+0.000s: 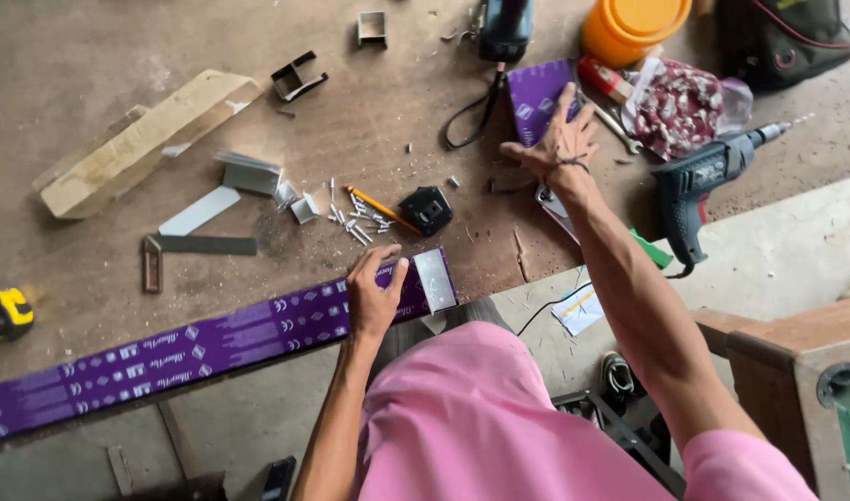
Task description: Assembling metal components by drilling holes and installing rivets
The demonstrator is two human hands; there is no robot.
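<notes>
Purple-wrapped bar (193, 348) lies along the table (72, 56) edge; left hand (371, 295) presses flat on it w/ fingers spread, prob. to steady it. Right hand (560, 144), open, reaches toward a purple offcut (536, 97) near the drill (708, 181); screws (355, 218) betw.

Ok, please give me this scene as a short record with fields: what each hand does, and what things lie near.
left hand: rests on the purple bar, near its end with the grey plate
right hand: stretched out, fingers spread, over a purple piece; holds nothing that shows
between hands: pencil, black block, loose screws
right side: drill, orange tub
far left: tape measure
surface: brown table
</notes>
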